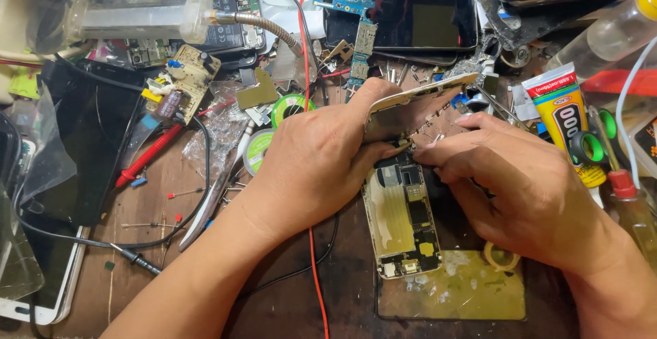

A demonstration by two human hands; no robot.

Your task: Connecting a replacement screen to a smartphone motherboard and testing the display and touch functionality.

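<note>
Here, the left hand (pixel 311 168) is pinching the lifted screen panel (pixel 410 106) by its edge; the right hand's (pixel 520 181) fingertips are closing at the hinge of the opened phone (pixel 404 222) lying mid-bench. Both parts look thin, light and fragile, so edges seem safest.

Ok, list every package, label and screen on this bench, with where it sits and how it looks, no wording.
Glue tube: right of the right hand, yellow body, black and red label.
Dark phone screen: top centre, black glossy rectangle, unlit.
Black screen panel: left side, flat and dark.
White-framed phone: bottom left edge.
Clear bottle: top right, yellow cap.
Left hand: lifts an opened phone's panel.
</note>
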